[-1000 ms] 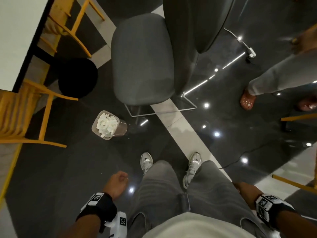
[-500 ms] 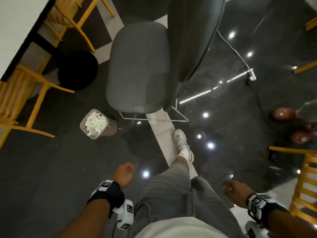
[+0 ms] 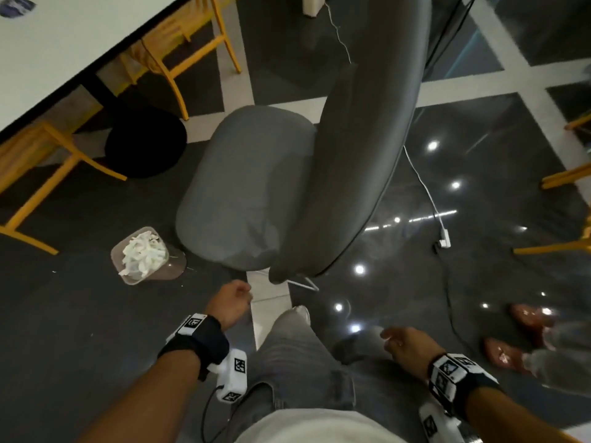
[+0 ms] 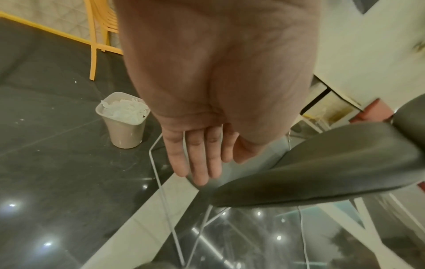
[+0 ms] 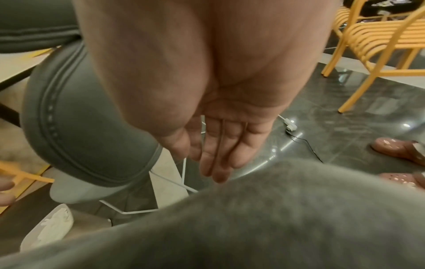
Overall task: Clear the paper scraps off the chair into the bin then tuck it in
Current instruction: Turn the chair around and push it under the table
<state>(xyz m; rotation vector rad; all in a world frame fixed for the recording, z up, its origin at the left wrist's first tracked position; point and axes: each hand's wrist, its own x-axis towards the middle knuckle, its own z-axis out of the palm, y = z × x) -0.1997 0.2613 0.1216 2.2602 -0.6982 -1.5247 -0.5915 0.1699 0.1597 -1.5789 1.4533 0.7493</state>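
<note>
A grey padded chair (image 3: 252,187) on a thin white wire frame stands in front of me, its seat bare and its tall backrest (image 3: 361,139) to the right. A small beige bin (image 3: 139,255) full of white paper scraps (image 3: 144,251) sits on the dark floor just left of the seat; the left wrist view shows the bin (image 4: 125,123) too. My left hand (image 3: 232,302) hangs empty near the seat's front edge, fingers relaxed (image 4: 197,160). My right hand (image 3: 401,342) hangs empty beside my leg, below the backrest, fingers straight (image 5: 218,158).
A white table (image 3: 57,49) with a black round base (image 3: 145,142) stands at upper left, with yellow chairs (image 3: 38,174) around it. More yellow chairs (image 5: 379,45) are at the right. A white cable and plug (image 3: 444,238) lie on the glossy floor. Another person's pink shoes (image 3: 527,318) stand at right.
I have stepped closer and round toward the back of the chair. Both hands have risen forward, still empty. The bin has not moved.
</note>
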